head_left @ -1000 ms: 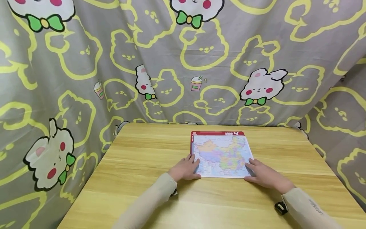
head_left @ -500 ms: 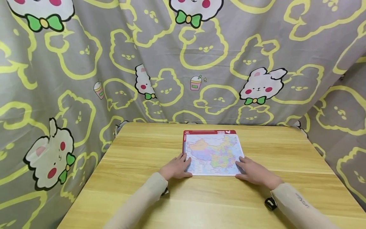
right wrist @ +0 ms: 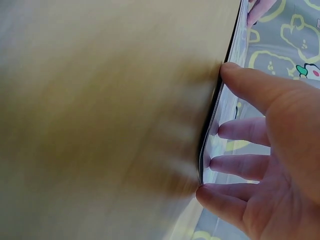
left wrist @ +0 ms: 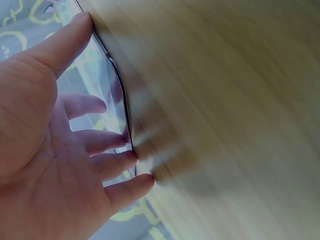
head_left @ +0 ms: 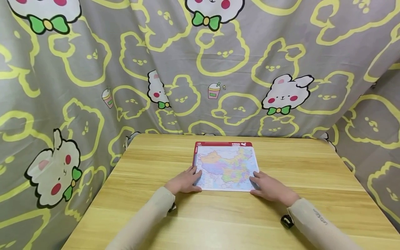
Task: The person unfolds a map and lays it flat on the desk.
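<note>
- Near side: your two sleeves [head_left: 143,217] reach in over the bench [head_left: 218,224], a dark fitting [head_left: 286,221] at the right cuff, a mostly hidden one at the left
- Left hand [head_left: 185,181]: fingers [left wrist: 120,166] spread and fairly straight, tips against the left edge, thumb by the near corner; nothing clasped
- Right hand [head_left: 270,187]: fingers [right wrist: 227,201] likewise spread, tips along the right edge, thumb by its near corner; nothing clasped
- Map [head_left: 225,166]: between your hands, flat on the bench, roughly mid-width, red header near the far edge
- Step looks like guiding or squaring the map; press both sides evenly, keep it flat, let the thumbs hold the near edge straight, avoid pinching, which could buckle it
- Count: two sleeves, two dark fittings, two hands, one map, one bench
- Far: patterned curtain [head_left: 225,59] behind; number of panels, cannot tell
</note>
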